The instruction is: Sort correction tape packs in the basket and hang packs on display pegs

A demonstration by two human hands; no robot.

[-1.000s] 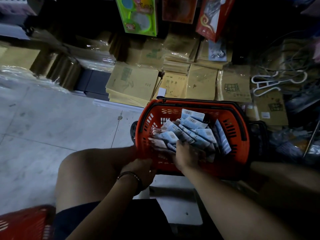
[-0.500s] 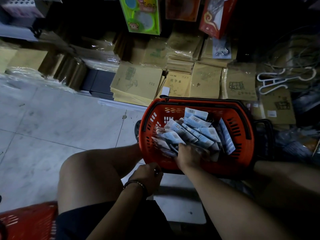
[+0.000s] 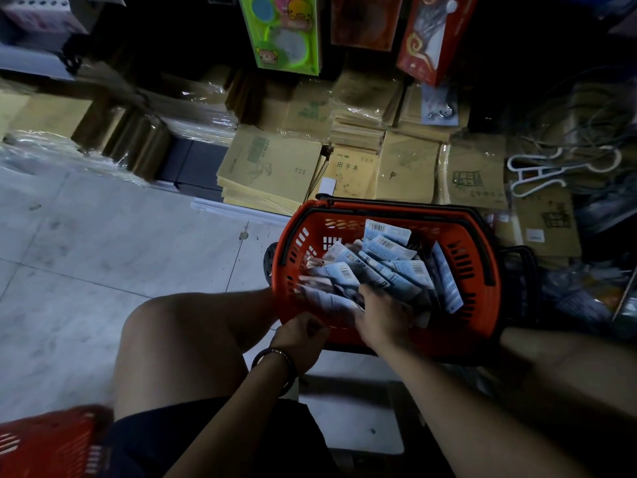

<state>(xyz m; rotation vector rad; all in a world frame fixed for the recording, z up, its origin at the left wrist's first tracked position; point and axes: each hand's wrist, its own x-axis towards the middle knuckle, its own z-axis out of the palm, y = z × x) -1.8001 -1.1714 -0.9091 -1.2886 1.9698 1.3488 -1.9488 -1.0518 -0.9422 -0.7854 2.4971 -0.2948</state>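
Since half a second ago our left hand point(image 3: 303, 334) has slid from below the near-left corner of the orange slotted plastic shopping basket point(image 3: 479, 267) up against its near rim, while our right hand point(image 3: 382, 313) has stayed down among the packs. The left hand is curled into a closed fist touching the outside of the rim; we cannot tell whether it pinches the rim or anything else. The right hand lies palm down inside the basket at its near side, fingers point(image 3: 370, 298) spread over and partly pushed under the pile, so whether they grip a pack is hidden.

The white and pale-blue flat carded correction tape packs point(image 3: 386, 257) lie in a loose, overlapping heap across the basket's middle, barcoded backs up, one standing on edge against the right wall. No display pegs are visible from here.

We judge that we are in the sorting step. To do it well, we should steady the basket with the left hand, then gather packs facing one way with hang holes aligned, lifting a small squared stack rather than raking, since the slick cards will probably slide and fan apart.
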